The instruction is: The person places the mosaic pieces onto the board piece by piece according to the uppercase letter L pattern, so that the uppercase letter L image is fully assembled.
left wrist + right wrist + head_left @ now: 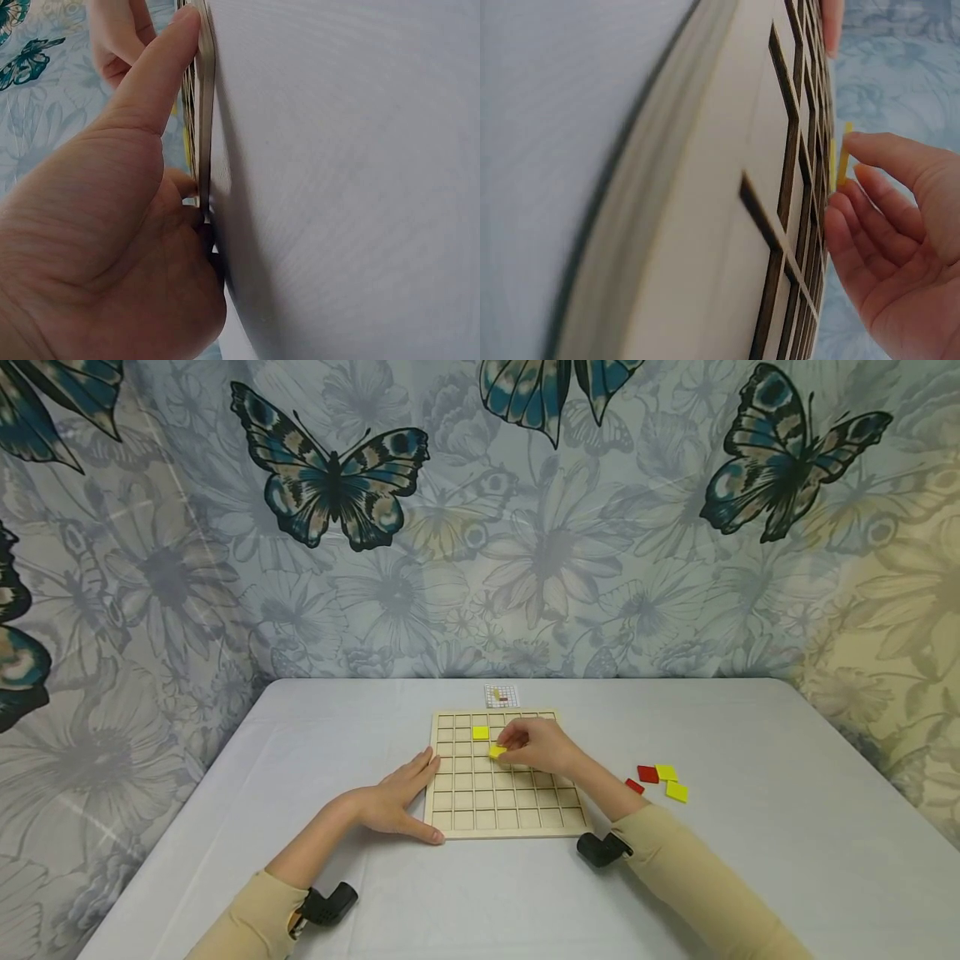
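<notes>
A wooden grid board (475, 820) lies on the table, one yellow square tile (480, 732) set in its upper part. Just below and right of that tile, my right hand (542, 746) pinches a second yellow tile (844, 154) between thumb and fingers, close over the grid. The right wrist view shows this tile on edge, near the board's surface. My left hand (393, 797) rests at the board's left side with fingers spread, its thumb at the lower left corner. In the left wrist view the thumb (161, 71) lies along the board's edge.
Right of the board lie loose tiles: a red one (648, 774), another red one (634, 786) partly behind the right forearm, and two yellow ones (677, 792). A small printed grid card (501, 696) lies beyond the board's far edge. Butterfly-patterned fabric hangs behind the white table.
</notes>
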`<state>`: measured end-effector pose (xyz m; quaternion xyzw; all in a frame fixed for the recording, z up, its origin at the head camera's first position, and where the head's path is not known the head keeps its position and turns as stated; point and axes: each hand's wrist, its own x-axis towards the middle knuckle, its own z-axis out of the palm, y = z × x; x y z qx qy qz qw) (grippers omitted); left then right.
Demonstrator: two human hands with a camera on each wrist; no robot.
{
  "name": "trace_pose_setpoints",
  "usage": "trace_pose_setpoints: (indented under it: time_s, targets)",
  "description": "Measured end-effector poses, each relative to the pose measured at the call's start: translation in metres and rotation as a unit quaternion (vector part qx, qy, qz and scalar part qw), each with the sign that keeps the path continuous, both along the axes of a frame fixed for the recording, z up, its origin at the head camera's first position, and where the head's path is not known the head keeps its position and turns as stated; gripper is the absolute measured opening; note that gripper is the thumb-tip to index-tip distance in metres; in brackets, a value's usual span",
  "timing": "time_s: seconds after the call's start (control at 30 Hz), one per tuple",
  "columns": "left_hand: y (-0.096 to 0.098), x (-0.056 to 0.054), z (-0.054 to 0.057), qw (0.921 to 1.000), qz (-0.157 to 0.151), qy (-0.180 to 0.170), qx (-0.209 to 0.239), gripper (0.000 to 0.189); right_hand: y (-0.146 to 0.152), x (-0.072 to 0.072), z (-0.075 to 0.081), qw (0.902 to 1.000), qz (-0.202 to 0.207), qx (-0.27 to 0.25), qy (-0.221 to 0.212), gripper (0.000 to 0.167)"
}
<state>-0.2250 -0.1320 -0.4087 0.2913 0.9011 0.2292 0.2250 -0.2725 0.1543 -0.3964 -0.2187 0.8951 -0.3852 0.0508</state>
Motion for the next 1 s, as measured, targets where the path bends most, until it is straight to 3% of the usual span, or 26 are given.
trace_pose_setpoints:
  time_s: [0.43,0.83,1.0]
  targets:
    - [0.001,0.001,0.001,1.0,-0.001,-0.001,0.007,0.117,-0.015,-0.007,-0.001,0.9971,0.023,0.05,0.052,0.014]
    - [0.0,0.002,0.002,1.0,-0.002,0.003,0.002,0.117,-0.022,-0.007,-0.006,0.9947,0.034,0.045,0.087,0.013]
    - [0.0,0.002,0.001,1.0,-0.004,0.006,0.003,0.117,-0.024,-0.009,-0.009,0.9956,0.034,0.036,0.08,0.012]
